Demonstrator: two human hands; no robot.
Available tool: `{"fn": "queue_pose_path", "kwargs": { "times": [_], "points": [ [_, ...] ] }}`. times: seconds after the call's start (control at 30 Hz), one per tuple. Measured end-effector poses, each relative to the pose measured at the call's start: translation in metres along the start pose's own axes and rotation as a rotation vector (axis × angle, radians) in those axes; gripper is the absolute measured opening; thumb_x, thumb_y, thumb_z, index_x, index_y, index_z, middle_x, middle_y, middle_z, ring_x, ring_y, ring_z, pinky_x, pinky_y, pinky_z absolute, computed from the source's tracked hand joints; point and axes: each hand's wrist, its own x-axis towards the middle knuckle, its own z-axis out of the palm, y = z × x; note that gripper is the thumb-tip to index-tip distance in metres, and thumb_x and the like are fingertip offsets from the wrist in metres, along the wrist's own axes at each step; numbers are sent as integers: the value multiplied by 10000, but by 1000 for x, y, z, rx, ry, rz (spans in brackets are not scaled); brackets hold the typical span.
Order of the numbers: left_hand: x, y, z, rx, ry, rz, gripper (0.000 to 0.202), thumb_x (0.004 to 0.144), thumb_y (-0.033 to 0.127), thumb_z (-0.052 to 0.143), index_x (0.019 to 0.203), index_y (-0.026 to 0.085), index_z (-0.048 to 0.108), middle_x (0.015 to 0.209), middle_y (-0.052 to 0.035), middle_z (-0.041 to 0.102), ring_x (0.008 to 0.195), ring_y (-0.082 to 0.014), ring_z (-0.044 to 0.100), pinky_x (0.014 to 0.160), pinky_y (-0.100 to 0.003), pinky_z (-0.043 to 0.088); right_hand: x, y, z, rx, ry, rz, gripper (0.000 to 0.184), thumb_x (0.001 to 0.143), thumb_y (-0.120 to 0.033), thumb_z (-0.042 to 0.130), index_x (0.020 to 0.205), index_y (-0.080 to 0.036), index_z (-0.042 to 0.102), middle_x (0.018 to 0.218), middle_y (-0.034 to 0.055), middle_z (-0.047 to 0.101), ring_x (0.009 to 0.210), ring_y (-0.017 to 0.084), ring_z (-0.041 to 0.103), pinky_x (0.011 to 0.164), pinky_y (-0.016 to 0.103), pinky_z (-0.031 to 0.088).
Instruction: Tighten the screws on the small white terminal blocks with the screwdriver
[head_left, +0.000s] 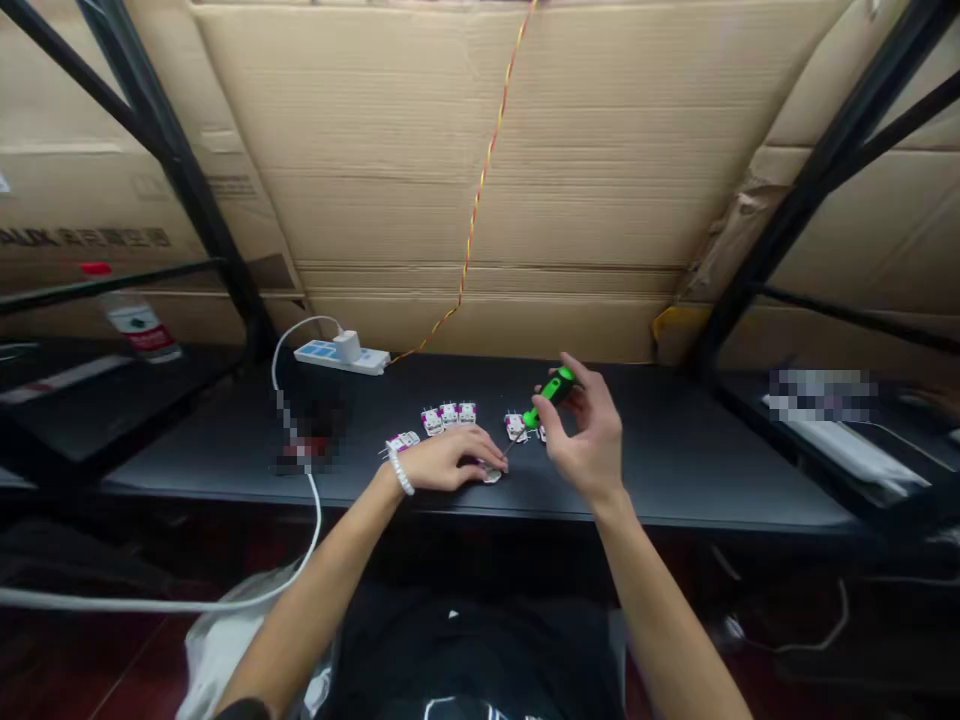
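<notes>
My right hand (585, 430) is closed around a green and black screwdriver (551, 392), tilted so that its thin shaft points down and left. The shaft's tip meets a small whitish part (492, 476) lying on the black table. My left hand (454, 458) presses that part down, its fingers bent over it and hiding most of it. Behind my left hand sit several small white and purple modules (448, 413) with pins. Another such module (515, 426) lies just left of the screwdriver, and one more is partly covered by my right hand.
A white power strip (343, 355) with a plugged-in adapter stands at the back left, its white cable (316, 520) running over the table's front edge. A twisted red-yellow wire (480, 190) hangs down the cardboard wall (600, 150). Black metal frames (795, 200) flank both sides.
</notes>
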Motion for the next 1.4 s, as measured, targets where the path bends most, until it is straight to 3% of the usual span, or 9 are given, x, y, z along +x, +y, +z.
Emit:
{"fn": "queue_pose_path", "kwargs": {
  "times": [0.2,0.4,0.5,0.7,0.8,0.93,1.13,1.4],
  "points": [
    [0,-2,0,-24,15,-2,267,983,200,708,1225,253,808,1231,-73,811,1214,-253,691,1124,-424,503,4,-2,-11,3,52,-8,560,939,-282,751,1475,-298,590,1242,92,696,1024,253,768,931,465,677],
    [-3,-1,0,-2,35,-60,314,1009,221,669,1310,261,751,1426,-96,706,1351,-258,634,1207,-459,455,10,-1,-20,4,118,-6,543,932,-307,760,1450,-299,599,1223,78,691,992,244,782,919,461,688],
    [-3,4,-2,26,59,-60,300,998,204,676,1285,244,753,1387,-109,701,1319,-262,641,1184,-452,476,12,-1,-22,6,135,-15,538,928,-297,763,1443,-282,607,1226,89,691,1001,250,785,917,454,689],
    [-4,29,0,232,61,-126,282,979,194,701,1251,239,760,1379,-97,686,1311,-286,616,1177,-477,480,13,-2,-26,6,150,-9,526,931,-296,763,1434,-296,611,1234,88,697,985,253,782,916,477,692],
    [-3,45,8,385,112,-230,315,972,240,729,1284,207,741,1409,-119,664,1345,-327,579,1190,-514,474,13,-2,-27,-8,148,-17,530,936,-293,752,1443,-296,600,1246,89,696,988,253,779,917,473,690],
    [1,56,22,444,76,-279,331,980,224,713,1311,215,728,1407,-106,685,1331,-317,603,1144,-480,535,14,-2,-30,-21,142,-21,533,934,-292,750,1445,-292,595,1239,82,699,995,244,776,922,456,686],
    [7,54,34,458,64,-266,242,1019,136,604,1142,208,800,1264,-75,778,1307,-281,644,1122,-413,568,15,-3,-33,-17,135,-9,530,938,-269,740,1447,-299,596,1249,82,700,989,237,772,918,444,681],
    [6,42,36,421,24,-214,330,1017,80,534,1159,193,810,1322,-67,772,1404,-272,594,1174,-424,549,16,-4,-35,-4,132,10,526,930,-287,751,1436,-282,607,1222,81,710,993,239,768,919,436,678]
  ]
}}
